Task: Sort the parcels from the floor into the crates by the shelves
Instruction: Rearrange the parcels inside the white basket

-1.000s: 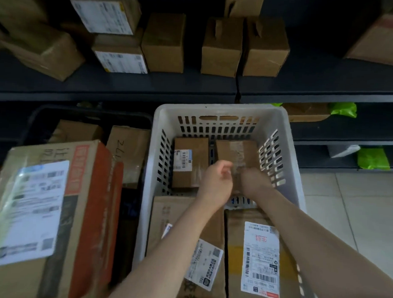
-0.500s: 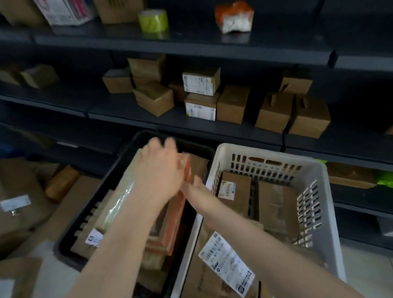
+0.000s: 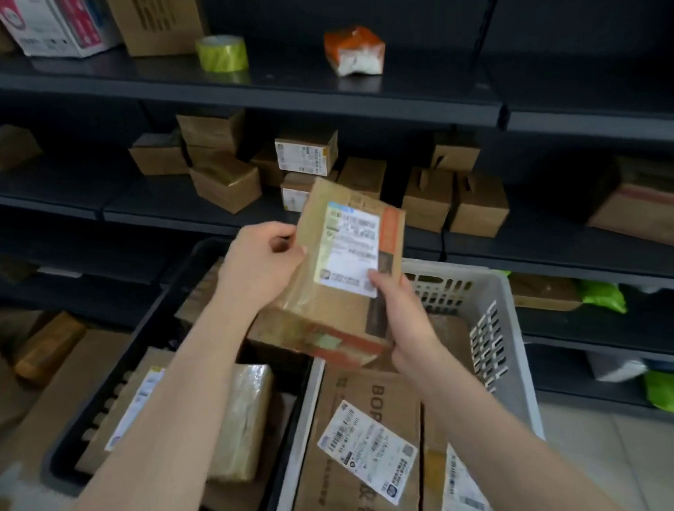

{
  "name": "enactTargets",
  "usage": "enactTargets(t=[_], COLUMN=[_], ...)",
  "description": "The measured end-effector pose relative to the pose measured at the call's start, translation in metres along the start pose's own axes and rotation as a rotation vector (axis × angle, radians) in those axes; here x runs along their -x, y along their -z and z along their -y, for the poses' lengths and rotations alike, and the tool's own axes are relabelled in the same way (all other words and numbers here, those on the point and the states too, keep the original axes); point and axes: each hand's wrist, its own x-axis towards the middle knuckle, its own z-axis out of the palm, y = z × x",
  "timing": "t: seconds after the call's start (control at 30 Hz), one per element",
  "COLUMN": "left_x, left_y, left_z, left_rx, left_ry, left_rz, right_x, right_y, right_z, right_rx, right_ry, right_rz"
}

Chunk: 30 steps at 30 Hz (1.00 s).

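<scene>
I hold a brown cardboard parcel (image 3: 338, 293) with orange edging and a white shipping label, tilted up above the gap between two crates. My left hand (image 3: 258, 264) grips its left edge. My right hand (image 3: 398, 311) grips its right side, thumb on the label. Below left is a black crate (image 3: 161, 318) with taped parcels inside. Below right, a white slotted crate (image 3: 504, 337) holds flat labelled boxes (image 3: 363, 436).
Dark shelves (image 3: 257, 92) run behind the crates, carrying small brown boxes (image 3: 223, 186), a yellow tape roll (image 3: 221, 53) and an orange-white packet (image 3: 354, 51). More parcels (image 3: 45, 348) lie on the floor at the left. Green bags (image 3: 601, 297) sit on low shelves at the right.
Both hands left the white crate, reached over the black crate, took hold of the orange-edged parcel and lifted it up, label facing me. My view rose toward the shelves.
</scene>
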Motion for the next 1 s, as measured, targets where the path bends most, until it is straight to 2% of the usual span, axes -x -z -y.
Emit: enactTargets(t=[0.1,0.2,0.37,0.47,0.57,0.63,0.7,0.77,0.83,0.93,1.0], left_x=[-0.008,-0.005,0.012,0.023,0.026,0.023,0.016,0.009,0.008,0.015,0.021], left_y=[-0.068,-0.143,-0.212,-0.236,-0.257,-0.263,-0.264,-0.26,-0.255,-0.241,-0.22], left_z=[-0.012,-0.001,0.036,0.053,0.068,0.067,0.067,0.063,0.06,0.057,0.057], left_rx=[0.168,0.173,0.354,0.299,0.251,0.174,0.096,0.031,-0.023,-0.038,-0.014], left_ry=[-0.011,0.049,0.269,0.339,0.344,0.313,0.268,0.27,0.26,0.218,0.179], left_rz=[0.18,0.34,0.52,0.658,0.73,0.735,0.752,0.822,0.875,0.736,0.586], right_x=[-0.015,-0.03,-0.062,-0.073,-0.073,-0.069,-0.068,-0.07,-0.072,-0.073,-0.073], right_y=[0.059,0.113,0.163,0.177,0.181,0.179,0.179,0.183,0.185,0.166,0.142], right_z=[0.022,0.02,-0.018,-0.037,-0.055,-0.069,-0.079,-0.082,-0.077,-0.065,-0.058], right_rx=[0.126,0.278,0.484,0.719,1.133,1.51,1.714,1.736,1.689,1.645,1.555], right_ry=[0.077,0.009,-0.037,-0.057,0.01,0.078,0.037,-0.066,-0.107,-0.101,0.003], right_rz=[-0.208,-0.358,-0.413,-0.466,-0.364,-0.175,0.045,0.133,0.107,0.007,-0.028])
